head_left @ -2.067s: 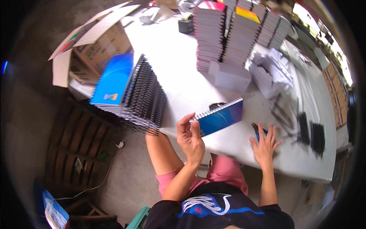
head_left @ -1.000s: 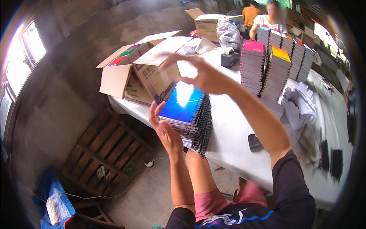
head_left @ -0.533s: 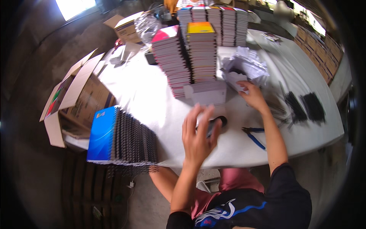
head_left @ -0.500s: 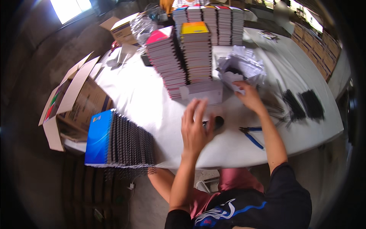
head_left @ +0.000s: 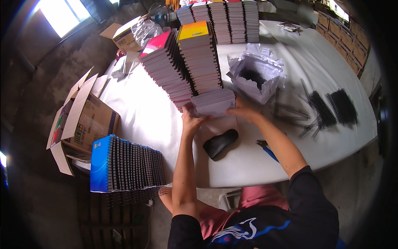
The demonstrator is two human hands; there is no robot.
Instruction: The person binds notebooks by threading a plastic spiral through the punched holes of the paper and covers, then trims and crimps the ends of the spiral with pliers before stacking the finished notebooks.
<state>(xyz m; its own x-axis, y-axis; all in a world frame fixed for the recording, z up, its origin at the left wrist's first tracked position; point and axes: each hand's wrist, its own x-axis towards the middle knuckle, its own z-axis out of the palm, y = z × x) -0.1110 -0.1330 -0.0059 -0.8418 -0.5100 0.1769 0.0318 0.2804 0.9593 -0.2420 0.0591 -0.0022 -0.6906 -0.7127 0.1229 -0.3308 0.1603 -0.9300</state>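
Note:
At the foot of two tall notebook stacks lies a low stack of white paper (head_left: 214, 103). My left hand (head_left: 192, 120) is closed around its left end, thumb toward me. On the right end, my right hand (head_left: 243, 110) grips it, with some fingers hidden. The pink-topped notebook stack (head_left: 168, 70) leans to the left of the yellow-topped notebook stack (head_left: 199, 62). In front of my hands is a black, rounded, oblong object (head_left: 221, 144), whose kind I cannot make out. Blue-handled pliers (head_left: 268, 151) lie partly under my right forearm.
A container lined with crumpled white paper (head_left: 259, 74) stands behind my right hand. Black spiral coils (head_left: 321, 110) lie at the right. Blue spiral notebooks (head_left: 126, 164) sit at the front left edge, near an open carton (head_left: 93, 120). More notebook stacks (head_left: 226, 23) stand at the back.
My right hand has left the paper-lined container and come to the low white stack. My left hand has moved left and back from above the black object onto the same stack.

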